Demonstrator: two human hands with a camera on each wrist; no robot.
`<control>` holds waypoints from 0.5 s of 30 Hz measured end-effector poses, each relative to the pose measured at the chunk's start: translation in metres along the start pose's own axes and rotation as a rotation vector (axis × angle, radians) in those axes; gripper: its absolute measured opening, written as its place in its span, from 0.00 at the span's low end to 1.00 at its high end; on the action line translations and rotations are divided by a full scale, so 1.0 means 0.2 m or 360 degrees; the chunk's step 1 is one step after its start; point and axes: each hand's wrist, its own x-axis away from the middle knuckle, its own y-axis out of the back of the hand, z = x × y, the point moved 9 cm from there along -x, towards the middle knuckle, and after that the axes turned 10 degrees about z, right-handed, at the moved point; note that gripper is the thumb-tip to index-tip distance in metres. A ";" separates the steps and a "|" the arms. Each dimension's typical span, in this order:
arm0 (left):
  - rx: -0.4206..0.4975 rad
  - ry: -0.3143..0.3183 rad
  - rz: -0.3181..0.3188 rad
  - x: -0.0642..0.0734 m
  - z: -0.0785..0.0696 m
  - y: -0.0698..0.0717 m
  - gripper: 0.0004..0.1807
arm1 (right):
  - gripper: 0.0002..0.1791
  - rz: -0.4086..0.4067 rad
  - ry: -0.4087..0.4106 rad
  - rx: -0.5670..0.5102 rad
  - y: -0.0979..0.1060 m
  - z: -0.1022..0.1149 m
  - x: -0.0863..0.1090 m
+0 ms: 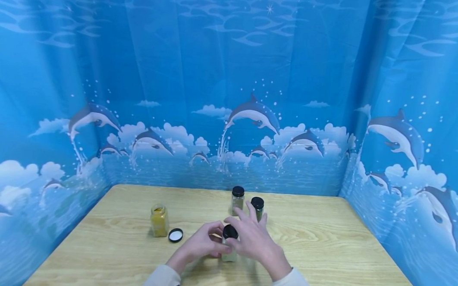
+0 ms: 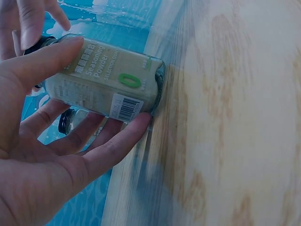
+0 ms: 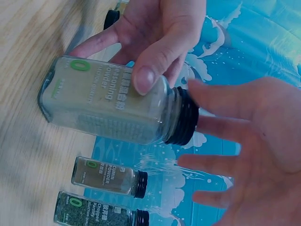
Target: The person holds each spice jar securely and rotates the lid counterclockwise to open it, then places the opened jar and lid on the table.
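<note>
A glass jar of seasoning powder (image 2: 108, 75) with a black lid (image 3: 183, 117) stands near the front middle of the table. My left hand (image 1: 205, 241) grips its body, thumb on one side and fingers on the other. Spread, fairly straight fingers of my right hand (image 1: 253, 237) are at the lid, with the thumb and forefinger tips right at its edge. Just beyond my right hand are a jar of cumin powder (image 3: 106, 175) and a jar of chopped parsley (image 3: 91, 208), both with black lids on.
To the left, an uncapped jar of yellow powder (image 1: 159, 221) stands on the wooden table (image 1: 340, 248). Its neighbour is a loose black lid (image 1: 175, 235), white inside facing up. A blue dolphin-print curtain (image 1: 201, 72) surrounds the table's back and sides.
</note>
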 end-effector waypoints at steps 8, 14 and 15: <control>-0.0025 -0.0002 -0.0003 -0.01 0.01 0.00 0.18 | 0.26 -0.0161 -0.0093 0.0136 0.03 -0.01 -0.01; -0.0021 -0.0001 0.0004 -0.01 0.01 0.01 0.18 | 0.20 -0.0177 -0.0071 0.0145 0.03 0.01 -0.01; -0.0021 -0.0001 0.0005 -0.01 0.01 0.01 0.18 | 0.20 -0.0169 -0.0063 0.0147 0.02 0.01 -0.01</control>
